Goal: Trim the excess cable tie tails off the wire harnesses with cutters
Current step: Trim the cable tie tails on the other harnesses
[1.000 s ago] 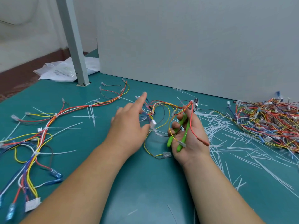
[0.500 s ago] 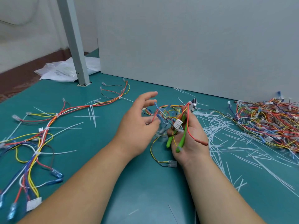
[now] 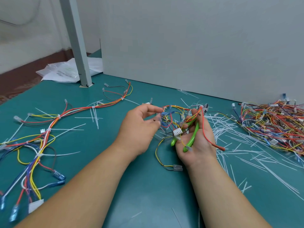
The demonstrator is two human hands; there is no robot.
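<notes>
While right hand (image 3: 199,143) clasps green-handled metal cutters (image 3: 193,135), tangled multicoloured wire harness (image 3: 174,111) meets blurred left hand (image 3: 138,129); left grip indeterminable.

Left hand (image 3: 138,129) now off the table (image 3: 92,140), fingers (image 3: 154,109) on the bunched-up harness (image 3: 171,119), white connector (image 3: 177,132) up beside the cutters (image 3: 192,137).

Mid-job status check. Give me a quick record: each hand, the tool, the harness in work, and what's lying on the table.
left hand: fingers curled at the held harness; grip blurred
right hand: palm up, holds green-handled cutters
table, left side: loose harness with long uncut tie tails
table, right side: harness pile; cut tails scattered beside it
</notes>
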